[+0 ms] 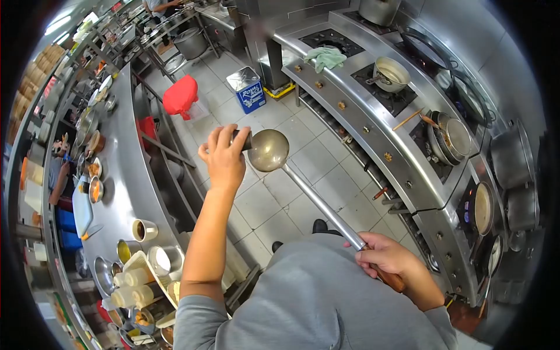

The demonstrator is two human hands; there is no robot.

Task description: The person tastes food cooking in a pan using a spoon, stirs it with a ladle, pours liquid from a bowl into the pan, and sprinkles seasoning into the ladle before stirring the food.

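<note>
My right hand [386,256] is closed around the wooden handle of a long metal ladle [318,201], held in front of my body over the floor. The ladle's round bowl [269,153] is up by my left hand. My left hand [224,153] grips a small dark object [243,140] right beside the bowl's rim. Fingers cover most of that object, so its kind is unclear. A little shiny liquid seems to sit in the bowl.
To the left runs a steel counter [125,181] with a dark-filled cup [144,230], squeeze bottles and bowls. On the right, a stove [373,134] carries a pot [391,74] and pans. A blue tin [248,93] and a red-covered container [181,96] stand on the floor ahead.
</note>
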